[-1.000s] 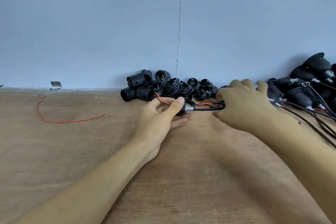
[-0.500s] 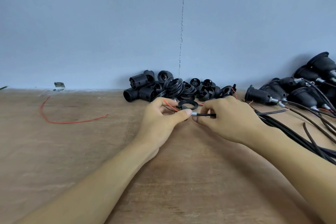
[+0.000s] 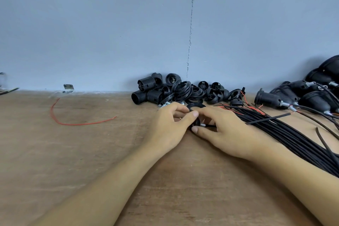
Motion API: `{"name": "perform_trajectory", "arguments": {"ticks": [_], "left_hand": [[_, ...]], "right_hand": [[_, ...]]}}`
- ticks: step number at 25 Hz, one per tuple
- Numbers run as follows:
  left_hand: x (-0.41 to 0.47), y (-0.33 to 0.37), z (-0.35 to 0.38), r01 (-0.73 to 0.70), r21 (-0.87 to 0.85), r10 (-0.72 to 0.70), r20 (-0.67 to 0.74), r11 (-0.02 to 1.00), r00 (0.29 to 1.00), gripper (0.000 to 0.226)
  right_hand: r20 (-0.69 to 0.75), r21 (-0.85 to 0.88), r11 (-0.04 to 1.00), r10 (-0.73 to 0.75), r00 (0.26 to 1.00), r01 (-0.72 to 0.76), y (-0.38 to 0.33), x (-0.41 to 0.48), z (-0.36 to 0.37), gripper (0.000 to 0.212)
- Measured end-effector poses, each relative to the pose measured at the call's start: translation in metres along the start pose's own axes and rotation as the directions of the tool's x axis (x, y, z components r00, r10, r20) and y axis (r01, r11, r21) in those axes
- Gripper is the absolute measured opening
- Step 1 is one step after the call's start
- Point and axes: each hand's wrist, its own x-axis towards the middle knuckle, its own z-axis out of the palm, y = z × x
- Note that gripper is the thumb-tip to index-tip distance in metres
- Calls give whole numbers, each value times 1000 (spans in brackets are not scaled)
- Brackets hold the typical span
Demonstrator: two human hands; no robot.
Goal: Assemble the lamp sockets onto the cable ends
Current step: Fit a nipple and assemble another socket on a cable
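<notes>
Left hand (image 3: 168,128): thumb and fingers (image 3: 194,115) clamped on a small black socket cap (image 3: 196,122). Right hand (image 3: 227,135): fingers curled round the cable end (image 3: 211,126), just behind the metal ferrule (image 3: 202,125), thumb tip touching the cap from the near side. Cap and cable end sit mid-scene between both hands, at or just above the table (image 3: 91,161); cannot tell which. Wire tips through the cap or not: hidden behind the thumbs.

Reads as the threading step: feeding cable end into cap, seating ferrule at its neck. Early in this unit, judging by that.

Next move, probably: push cable in until ferrule butts up, keeping cap axis in line with cable, without loosening the left-hand pinch. Then reach for a mating part.

Closest candidates: loose ring (image 3: 195,105) flat on the table just beyond the hands; parts pile (image 3: 161,91) further back, against the wall (image 3: 110,33).

Right: cable bundle (image 3: 286,135) running from near right toward centre, red cores showing at its far end. Far right: finished sockets (image 3: 269,99) on cables.

Left, well apart: stray red wire (image 3: 80,124); bracket (image 3: 68,87) at wall foot.

Risk: thin cores splaying at the cap hole.
</notes>
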Motion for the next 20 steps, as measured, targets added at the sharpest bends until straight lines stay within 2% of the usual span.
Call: {"name": "perform_trajectory", "arguments": {"ticks": [5, 11, 14, 18, 20], "left_hand": [[2, 1, -1, -23, -36, 20, -88, 999, 996, 11], [9, -2, -1, -15, 16, 18, -210, 1000, 978, 14], [16, -2, -6, -18, 112, 52, -307, 994, 950, 14], [33, -5, -22, 15, 246, 108, -481, 969, 870, 14], [42, -9, -27, 53, 361, 144, -497, 931, 856, 20]], "right_hand": [[-84, -4, 999, 49, 995, -50, 1, 0, 7, 42], [-192, 43, 987, 162, 968, -156, -10, 5, 23, 41], [-183, 29, 986, 167, 969, -164, -12, 5, 22, 41], [-181, 19, 987, 163, 970, -162, -12, 6, 22, 40], [-183, 11, 987, 162, 970, -163, -10, 9, 22, 39]]}}
